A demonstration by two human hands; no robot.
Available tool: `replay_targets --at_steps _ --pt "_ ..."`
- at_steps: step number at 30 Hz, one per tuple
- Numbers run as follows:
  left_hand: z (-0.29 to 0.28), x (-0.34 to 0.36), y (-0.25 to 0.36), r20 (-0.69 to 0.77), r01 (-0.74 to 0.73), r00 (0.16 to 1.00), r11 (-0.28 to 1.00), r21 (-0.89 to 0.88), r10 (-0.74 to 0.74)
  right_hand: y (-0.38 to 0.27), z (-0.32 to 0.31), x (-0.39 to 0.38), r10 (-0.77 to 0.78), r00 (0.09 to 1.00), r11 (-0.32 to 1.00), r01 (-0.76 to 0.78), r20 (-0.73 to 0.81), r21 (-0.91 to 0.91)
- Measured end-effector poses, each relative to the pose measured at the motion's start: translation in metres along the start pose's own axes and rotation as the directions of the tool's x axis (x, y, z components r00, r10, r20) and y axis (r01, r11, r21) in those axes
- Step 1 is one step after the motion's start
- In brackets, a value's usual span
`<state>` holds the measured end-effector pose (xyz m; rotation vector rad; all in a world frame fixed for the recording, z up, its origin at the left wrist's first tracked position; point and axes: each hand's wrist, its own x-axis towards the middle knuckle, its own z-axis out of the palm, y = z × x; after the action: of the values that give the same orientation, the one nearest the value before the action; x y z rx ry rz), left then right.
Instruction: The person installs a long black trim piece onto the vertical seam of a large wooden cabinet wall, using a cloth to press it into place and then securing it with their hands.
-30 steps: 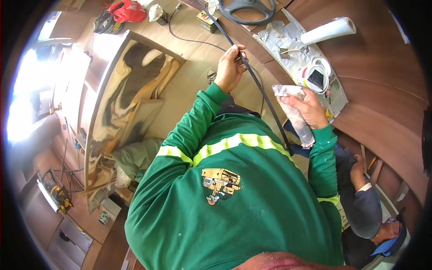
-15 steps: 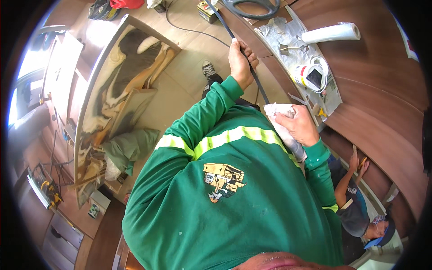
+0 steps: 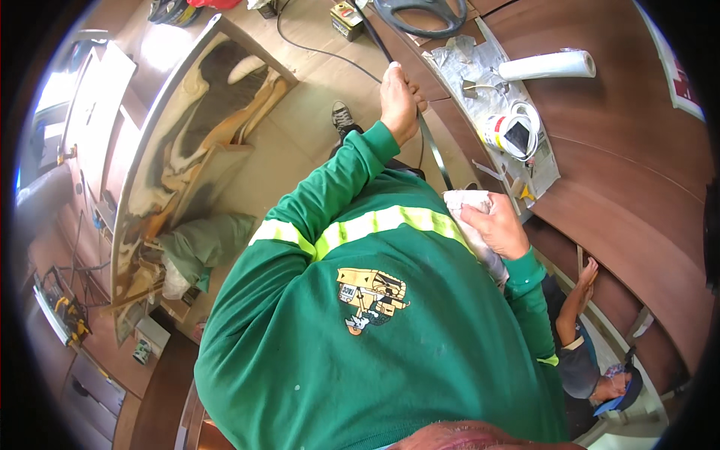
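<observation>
My left hand (image 3: 399,101) is closed round a long, thin dark strip (image 3: 433,150) that slants from the top centre down toward my body. Lower down, my right hand (image 3: 499,229) grips a crumpled pale cloth (image 3: 467,201) where the strip disappears, its lower end hidden by the cloth and hand. The hands are apart, both in front of my green high-visibility top. Right of them, a paper-covered board (image 3: 469,60) holds a white bucket with a coil of white cable (image 3: 510,131), a small yellow tool (image 3: 525,193) and a white roll (image 3: 547,65).
A tilted marbled panel (image 3: 195,127) stands left, above a green sheet (image 3: 199,244). A steering wheel (image 3: 420,31), a yellow-topped battery (image 3: 346,22) and a black cable (image 3: 315,43) are at the top. A co-worker (image 3: 592,379) crouches lower right, hands on the wooden cabinet.
My right hand has moved steadily down the strip with the cloth, away from my left hand. My left hand has shifted slightly up. The co-worker's hands have risen onto the cabinet.
</observation>
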<state>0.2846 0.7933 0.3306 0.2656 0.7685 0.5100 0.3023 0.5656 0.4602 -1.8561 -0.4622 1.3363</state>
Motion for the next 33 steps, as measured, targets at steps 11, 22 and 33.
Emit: replay_targets --at_steps 11,22,33 --pt "-0.002 0.008 -0.001 0.003 -0.059 0.998 0.996 0.062 0.059 0.005 -0.012 0.037 -0.027 0.998 0.987 0.035 0.055 -0.156" --pt "0.007 0.007 -0.009 -0.034 -0.036 0.999 0.988 0.153 0.042 -0.002 0.0 -0.015 -0.026 0.991 0.98 0.0 -0.129 -0.199" --pt "0.008 0.016 -0.003 0.045 -0.064 0.997 0.992 0.113 0.059 0.019 -0.004 -0.019 -0.014 0.995 0.986 -0.003 -0.097 -0.168"
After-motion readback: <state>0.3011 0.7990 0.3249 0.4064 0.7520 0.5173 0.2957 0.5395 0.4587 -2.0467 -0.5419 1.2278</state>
